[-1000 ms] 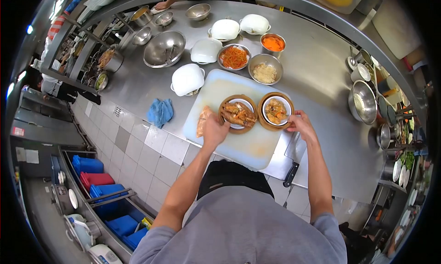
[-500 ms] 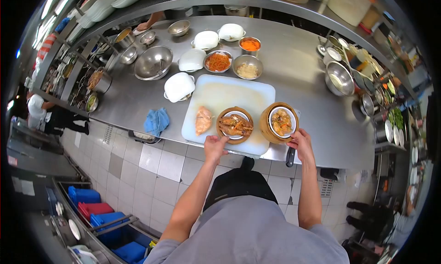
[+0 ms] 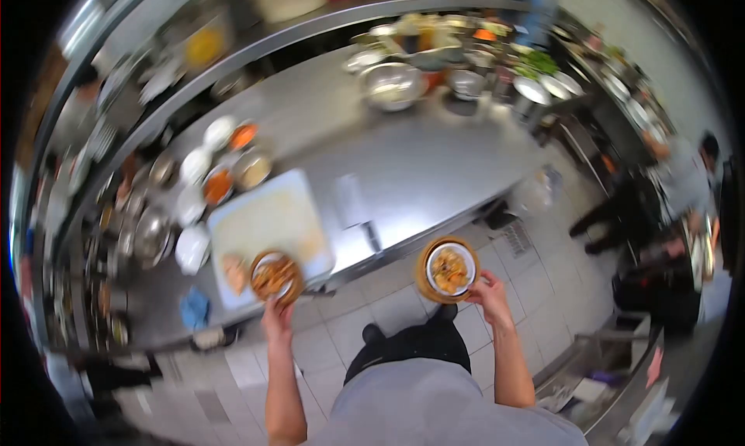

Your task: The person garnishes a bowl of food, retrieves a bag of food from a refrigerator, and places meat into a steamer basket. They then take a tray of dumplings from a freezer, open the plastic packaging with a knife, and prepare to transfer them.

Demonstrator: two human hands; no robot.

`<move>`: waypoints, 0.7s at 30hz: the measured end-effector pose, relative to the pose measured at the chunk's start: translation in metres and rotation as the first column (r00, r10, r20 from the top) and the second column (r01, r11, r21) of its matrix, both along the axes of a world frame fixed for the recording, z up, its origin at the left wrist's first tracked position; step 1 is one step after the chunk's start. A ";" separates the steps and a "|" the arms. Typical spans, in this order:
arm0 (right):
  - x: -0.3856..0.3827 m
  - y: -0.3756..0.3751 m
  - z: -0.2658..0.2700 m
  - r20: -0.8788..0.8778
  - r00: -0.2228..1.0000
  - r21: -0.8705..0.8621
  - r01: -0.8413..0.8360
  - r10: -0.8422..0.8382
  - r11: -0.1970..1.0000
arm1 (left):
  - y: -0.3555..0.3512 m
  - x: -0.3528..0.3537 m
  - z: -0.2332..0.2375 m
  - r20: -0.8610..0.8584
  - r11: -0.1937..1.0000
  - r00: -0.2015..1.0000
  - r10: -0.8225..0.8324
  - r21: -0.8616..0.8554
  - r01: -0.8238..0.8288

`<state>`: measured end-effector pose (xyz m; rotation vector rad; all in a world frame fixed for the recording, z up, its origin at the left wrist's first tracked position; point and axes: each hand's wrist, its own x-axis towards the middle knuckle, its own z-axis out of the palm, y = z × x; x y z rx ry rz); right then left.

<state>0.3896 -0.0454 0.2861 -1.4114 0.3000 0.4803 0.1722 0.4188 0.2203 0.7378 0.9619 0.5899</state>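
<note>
A round bamboo steamer (image 3: 424, 273) with a white bowl of food pieces in it is gripped at its right edge by my right hand (image 3: 489, 294), in front of the counter and over the floor. My left hand (image 3: 278, 315) holds the near edge of another bamboo steamer (image 3: 294, 290) with brownish food, by the near right corner of the white cutting board (image 3: 268, 221). A pale piece of raw meat (image 3: 234, 273) lies on the board, left of that steamer. Right of the board rests a cleaver (image 3: 355, 205) with a dark handle.
White dishes (image 3: 192, 249), a bowl of orange shreds (image 3: 218, 185) and metal bowls stand behind and left of the board. A blue cloth (image 3: 195, 308) lies at the counter's edge. A metal shelf (image 3: 310, 28) spans the back. A person (image 3: 683, 182) stands at the right.
The view has turned right. The right steamer has moved off the counter, out over the floor, with my right hand. The cleaver beside the board is now uncovered.
</note>
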 end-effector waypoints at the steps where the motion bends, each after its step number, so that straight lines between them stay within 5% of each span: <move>1: -0.004 -0.024 -0.004 -0.002 0.999 -0.018 0.038 -0.038 0.999 | -0.001 0.002 0.003 -0.022 0.999 1.000 -0.015 0.034 0.016; 8: -0.008 -0.187 -0.024 -0.037 0.957 -0.070 0.286 -0.289 0.956 | -0.065 0.061 0.046 -0.138 0.968 0.977 -0.160 0.172 0.183; 18: 0.054 -0.385 -0.022 -0.012 0.876 -0.113 0.477 -0.482 0.871 | -0.290 0.285 0.103 -0.073 0.870 0.882 -0.465 0.145 0.471; 21: 0.087 -0.418 -0.028 -0.001 0.836 -0.081 0.547 -0.549 0.833 | -0.358 0.351 0.122 -0.090 0.753 0.764 -0.639 0.124 0.646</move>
